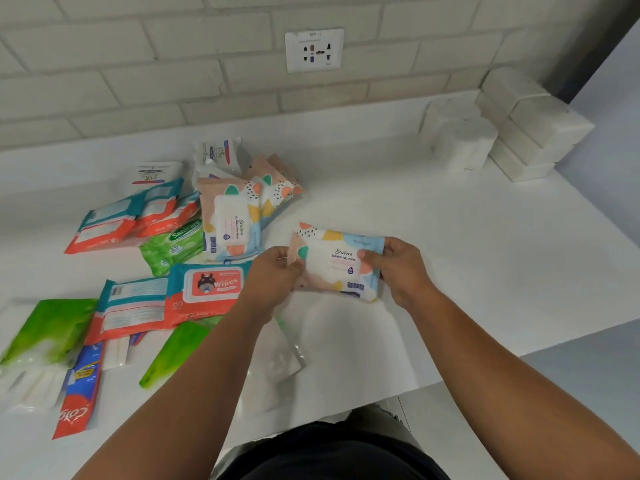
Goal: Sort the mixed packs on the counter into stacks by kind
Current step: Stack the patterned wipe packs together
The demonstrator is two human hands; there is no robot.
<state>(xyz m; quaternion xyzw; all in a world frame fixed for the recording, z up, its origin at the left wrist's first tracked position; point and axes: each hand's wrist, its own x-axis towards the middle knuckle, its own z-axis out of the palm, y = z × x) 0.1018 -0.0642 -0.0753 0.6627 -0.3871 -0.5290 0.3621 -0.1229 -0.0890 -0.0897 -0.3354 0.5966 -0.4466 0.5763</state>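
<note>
Stalove pack (337, 261) between fingers (293, 266) of left hand (273, 277) and right hand (398, 268)

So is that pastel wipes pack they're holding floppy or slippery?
Probably soft but not limp: the pastel wipes pack holds its slab shape, gripped only at its ends by the left hand and right hand. Its smooth film may be slippery.

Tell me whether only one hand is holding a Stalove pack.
No: the left hand and right hand each grip one end of the Stalove pack.
</note>
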